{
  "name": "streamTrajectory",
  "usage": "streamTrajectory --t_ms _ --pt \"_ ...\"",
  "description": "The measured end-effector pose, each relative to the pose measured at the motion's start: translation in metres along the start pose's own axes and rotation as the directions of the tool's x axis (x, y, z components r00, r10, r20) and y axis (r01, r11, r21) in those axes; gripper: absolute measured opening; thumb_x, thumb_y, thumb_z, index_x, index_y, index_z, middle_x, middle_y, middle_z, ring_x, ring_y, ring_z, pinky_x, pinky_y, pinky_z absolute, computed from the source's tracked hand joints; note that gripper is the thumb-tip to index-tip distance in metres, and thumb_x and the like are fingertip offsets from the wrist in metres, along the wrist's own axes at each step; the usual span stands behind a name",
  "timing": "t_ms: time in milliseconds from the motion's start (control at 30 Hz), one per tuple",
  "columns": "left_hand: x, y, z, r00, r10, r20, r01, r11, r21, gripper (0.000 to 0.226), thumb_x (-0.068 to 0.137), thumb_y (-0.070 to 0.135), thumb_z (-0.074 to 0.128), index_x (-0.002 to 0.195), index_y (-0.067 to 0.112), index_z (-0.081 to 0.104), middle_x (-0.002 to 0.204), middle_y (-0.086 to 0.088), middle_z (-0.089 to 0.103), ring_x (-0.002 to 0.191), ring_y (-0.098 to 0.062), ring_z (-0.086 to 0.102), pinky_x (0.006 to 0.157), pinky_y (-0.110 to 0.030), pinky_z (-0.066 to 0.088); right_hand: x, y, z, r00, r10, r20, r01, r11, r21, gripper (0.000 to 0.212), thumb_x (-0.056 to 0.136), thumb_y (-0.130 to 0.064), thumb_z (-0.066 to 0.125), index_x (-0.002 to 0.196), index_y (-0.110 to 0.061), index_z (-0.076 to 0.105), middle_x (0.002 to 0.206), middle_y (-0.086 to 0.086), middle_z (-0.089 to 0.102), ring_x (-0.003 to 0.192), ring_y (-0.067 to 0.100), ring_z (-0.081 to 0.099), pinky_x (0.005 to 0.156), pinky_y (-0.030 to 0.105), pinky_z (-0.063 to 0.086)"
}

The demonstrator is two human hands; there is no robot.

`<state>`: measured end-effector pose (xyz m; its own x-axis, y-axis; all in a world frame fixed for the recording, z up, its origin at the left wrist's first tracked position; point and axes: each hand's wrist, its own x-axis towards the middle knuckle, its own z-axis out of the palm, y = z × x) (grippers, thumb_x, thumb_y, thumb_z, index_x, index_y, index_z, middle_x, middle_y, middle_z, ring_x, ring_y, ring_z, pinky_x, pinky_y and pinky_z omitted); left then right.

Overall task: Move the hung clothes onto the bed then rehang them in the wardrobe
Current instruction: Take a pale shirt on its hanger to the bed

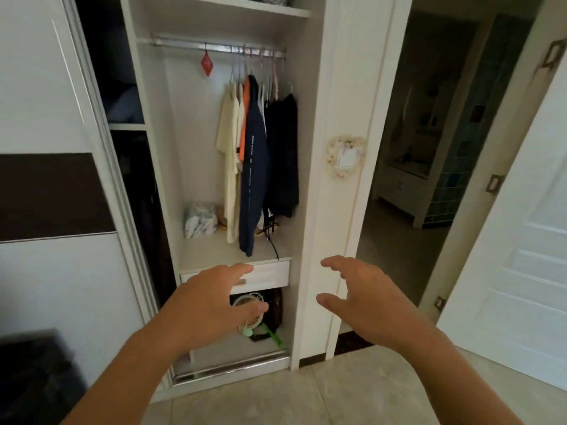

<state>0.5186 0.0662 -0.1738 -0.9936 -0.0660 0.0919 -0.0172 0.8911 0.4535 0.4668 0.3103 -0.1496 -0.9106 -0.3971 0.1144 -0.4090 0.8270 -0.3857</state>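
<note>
Several clothes hang on hangers from the metal rail (190,46) of the open white wardrobe (313,167): cream shirts (229,154), an orange garment (245,124), a navy shirt (256,179) and black clothes (283,154). They are bunched at the right end of the rail. My left hand (214,297) and my right hand (365,297) are stretched out in front of the wardrobe, below the clothes, fingers spread and holding nothing. The bed is out of view.
A white drawer (270,273) sits under the hanging space, with a bag (201,219) on the shelf and a fan (248,311) in the compartment below. A sliding door panel (46,148) stands left. An open doorway (429,148) and white door (521,271) are right.
</note>
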Motion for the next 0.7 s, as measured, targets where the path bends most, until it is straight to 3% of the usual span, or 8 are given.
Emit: streamTrajectory --t_ms 100,367,700 --pt "0.036 -0.011 -0.013 0.999 -0.018 -0.040 0.020 0.998 0.052 0.071 0.082 0.070 0.056 0.144 0.045 0.034 0.133 0.020 0.049 0.114 -0.002 0.046 0.094 -0.026 0.043 0.053 -0.005 -0.001 0.997 -0.082 0.015 0.082 0.997 -0.014 0.059 0.095 -0.050 0.056 0.147 -0.038 0.032 0.150 -0.016 0.038 0.135 0.008 0.040 0.108 0.027 0.035" --pt "0.120 -0.055 -0.045 0.992 -0.070 -0.108 0.077 0.995 0.058 0.073 0.083 0.070 0.056 0.147 0.044 0.031 0.148 0.016 0.041 0.132 -0.006 0.041 0.107 -0.031 0.037 0.172 -0.028 0.009 0.977 -0.208 0.041 0.210 0.977 -0.037 0.060 0.096 -0.047 0.055 0.150 -0.035 0.030 0.154 -0.013 0.036 0.138 0.012 0.036 0.110 0.029 0.031" --pt "0.226 -0.138 -0.104 0.991 0.028 -0.133 -0.021 0.998 0.055 0.072 0.086 0.064 0.056 0.149 0.038 0.032 0.142 0.016 0.047 0.123 -0.002 0.047 0.101 -0.027 0.042 0.300 -0.088 0.037 0.984 -0.177 -0.031 0.177 0.984 -0.010 0.056 0.093 -0.044 0.062 0.143 -0.032 0.041 0.134 -0.012 0.054 0.120 0.010 0.051 0.098 0.026 0.044"
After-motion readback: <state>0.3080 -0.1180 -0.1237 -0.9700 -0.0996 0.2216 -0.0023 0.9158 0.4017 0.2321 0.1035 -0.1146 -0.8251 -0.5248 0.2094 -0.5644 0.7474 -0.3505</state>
